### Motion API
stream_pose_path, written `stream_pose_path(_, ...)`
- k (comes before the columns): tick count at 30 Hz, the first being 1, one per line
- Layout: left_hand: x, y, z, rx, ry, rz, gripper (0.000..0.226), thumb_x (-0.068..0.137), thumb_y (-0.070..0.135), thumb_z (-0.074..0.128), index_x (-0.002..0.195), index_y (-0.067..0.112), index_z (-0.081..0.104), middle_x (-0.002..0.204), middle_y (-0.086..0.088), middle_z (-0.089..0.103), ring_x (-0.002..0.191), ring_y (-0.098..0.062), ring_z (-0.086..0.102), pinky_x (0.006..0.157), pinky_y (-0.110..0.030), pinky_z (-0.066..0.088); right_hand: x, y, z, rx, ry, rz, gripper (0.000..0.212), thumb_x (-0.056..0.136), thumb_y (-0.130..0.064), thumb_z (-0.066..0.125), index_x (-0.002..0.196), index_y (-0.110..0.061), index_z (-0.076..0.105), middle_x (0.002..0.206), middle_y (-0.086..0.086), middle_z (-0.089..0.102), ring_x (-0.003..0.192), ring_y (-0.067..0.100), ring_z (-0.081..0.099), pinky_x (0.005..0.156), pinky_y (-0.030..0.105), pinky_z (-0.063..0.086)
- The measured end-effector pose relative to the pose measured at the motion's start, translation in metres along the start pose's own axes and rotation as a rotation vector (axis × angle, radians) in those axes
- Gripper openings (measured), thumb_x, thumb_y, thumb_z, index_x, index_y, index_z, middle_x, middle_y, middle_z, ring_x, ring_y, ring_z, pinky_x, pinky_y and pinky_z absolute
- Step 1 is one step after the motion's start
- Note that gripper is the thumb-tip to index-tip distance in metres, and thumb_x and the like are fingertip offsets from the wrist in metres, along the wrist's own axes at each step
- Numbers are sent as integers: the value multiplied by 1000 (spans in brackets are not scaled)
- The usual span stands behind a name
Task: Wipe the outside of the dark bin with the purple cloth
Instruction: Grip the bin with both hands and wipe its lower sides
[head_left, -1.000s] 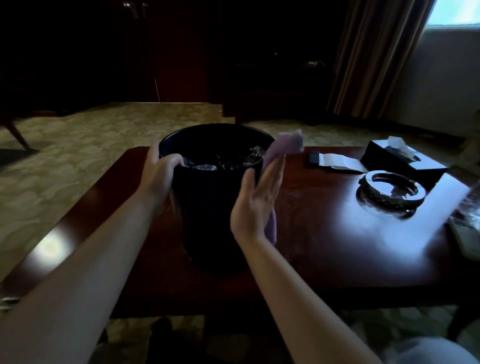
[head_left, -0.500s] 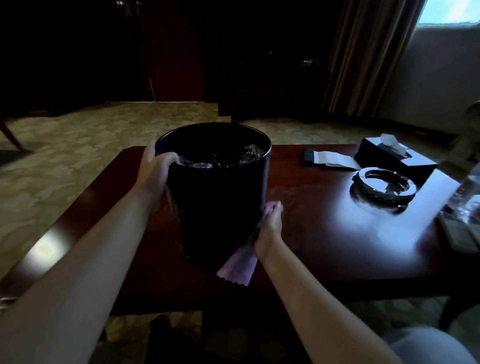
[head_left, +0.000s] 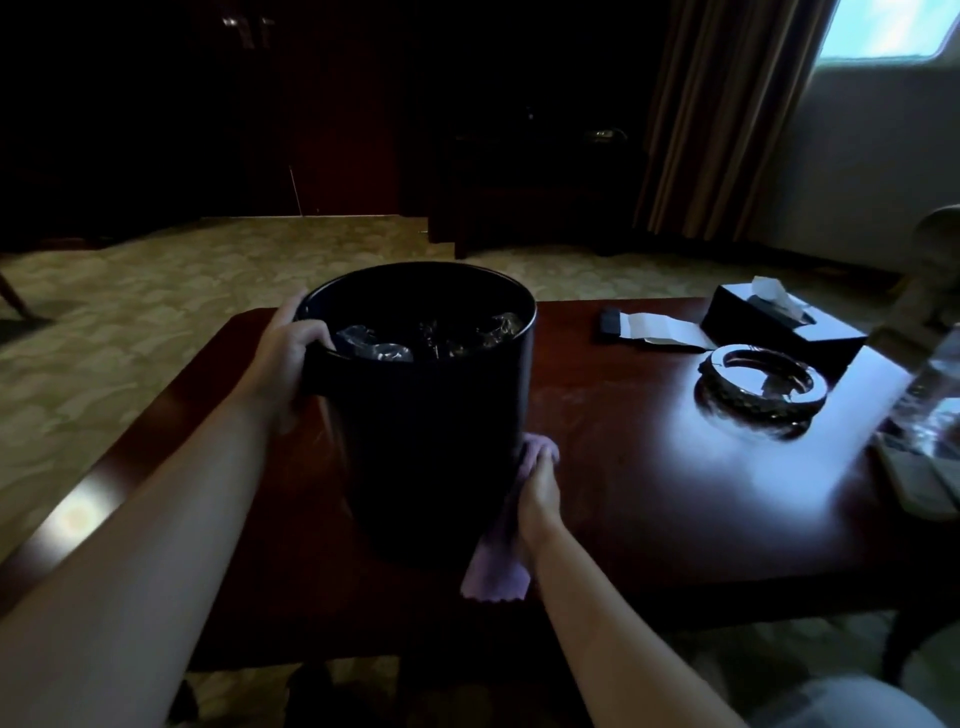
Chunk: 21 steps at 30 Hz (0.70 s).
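The dark round bin (head_left: 431, 415) stands upright on the dark wooden table (head_left: 649, 519), with crumpled clear plastic inside it. My left hand (head_left: 283, 358) grips the bin's left rim, thumb hooked over the edge. My right hand (head_left: 537, 486) presses the purple cloth (head_left: 496, 574) against the lower right side of the bin. The cloth shows above my fingertips and hangs down to the table below my wrist. The fingers themselves are mostly hidden against the bin wall.
On the table's right side sit a shiny round ashtray (head_left: 761, 384), a dark tissue box (head_left: 779, 322), a white paper with a small dark object (head_left: 654, 327), and a clear plastic item (head_left: 935, 405) at the edge. Patterned carpet surrounds the table.
My right hand slid the cloth from the bin's upper right rim down to its lower right side. My left hand has kept its hold on the rim.
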<state>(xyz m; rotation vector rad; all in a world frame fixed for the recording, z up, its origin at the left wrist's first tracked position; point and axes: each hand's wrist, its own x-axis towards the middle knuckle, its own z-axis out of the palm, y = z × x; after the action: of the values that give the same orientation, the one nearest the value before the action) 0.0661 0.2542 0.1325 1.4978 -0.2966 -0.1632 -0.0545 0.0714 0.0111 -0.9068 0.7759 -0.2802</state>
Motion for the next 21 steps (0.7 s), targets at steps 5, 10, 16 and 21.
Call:
stream_pose_path(5, 8, 0, 5, 28, -92, 55, 60, 58, 2, 40, 115, 17, 51, 92, 1, 61, 71, -4, 64, 56, -12, 47, -11, -23, 14, 22, -211, -248, 66, 80, -76, 45, 122, -27, 59, 121, 4, 64, 110, 20, 62, 96, 39, 48)
stream_pose_path(10, 11, -1, -2, -25, -54, -34, 76, 55, 4, 43, 129, 18, 51, 106, -4, 64, 87, -16, 67, 70, -22, 48, -10, -44, 25, -89, -238, -693, 57, 98, -55, 31, 150, -31, 24, 149, -18, 34, 135, -1, 34, 109, 18, 28)
stream_pose_path(16, -4, 2, 23, 38, 468, -115, 45, 92, 13, 44, 132, -7, 46, 136, -26, 47, 123, -36, 46, 74, -24, 45, 36, 43, -9, -65, -188, -320, 61, 80, -82, 36, 131, -50, 46, 136, -8, 54, 125, 12, 52, 105, 42, 43)
stream_pose_path(21, -51, 1, 69, -124, 596, -149, 97, 62, 34, 62, 148, 16, 22, 147, -9, 38, 130, -25, 43, 108, -41, 37, 19, 60, 6, -3, 55, -100, 84, 77, -84, 30, 147, -37, 26, 154, -3, 31, 138, 20, 36, 114, 48, 28)
